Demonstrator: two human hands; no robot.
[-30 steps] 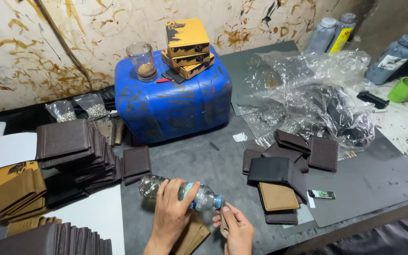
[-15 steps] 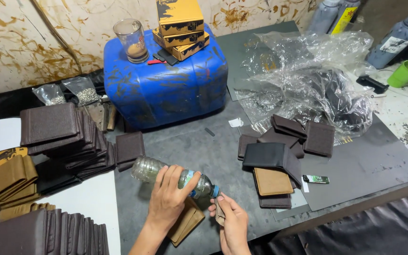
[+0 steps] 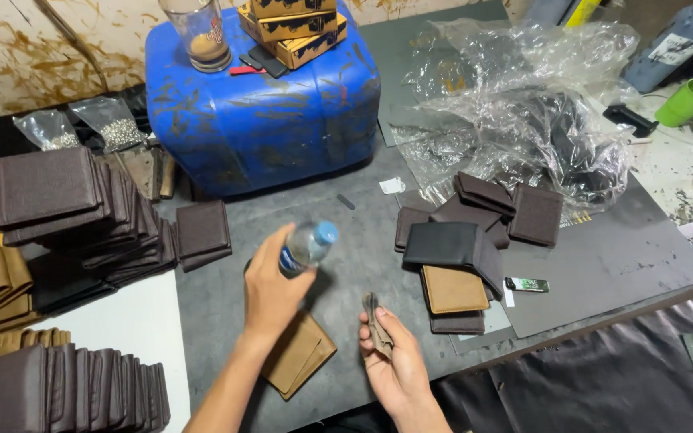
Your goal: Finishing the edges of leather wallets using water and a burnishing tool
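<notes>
Here my left hand [image 3: 270, 285] grips a clear bottle [image 3: 305, 247] with a blue cap, held upright above the grey table [image 3: 603, 265]. My right hand [image 3: 395, 361] is closed on a small folded rag [image 3: 377, 325]. A tan wallet [image 3: 298, 353] lies just under my left wrist. More wallets [image 3: 467, 232] are piled to the right, brown stacks [image 3: 82, 208] to the left, a blue can [image 3: 258, 104] behind.

left hand [image 3: 270, 285] has tipped the bottle [image 3: 305, 247] upright (cap up).
</notes>
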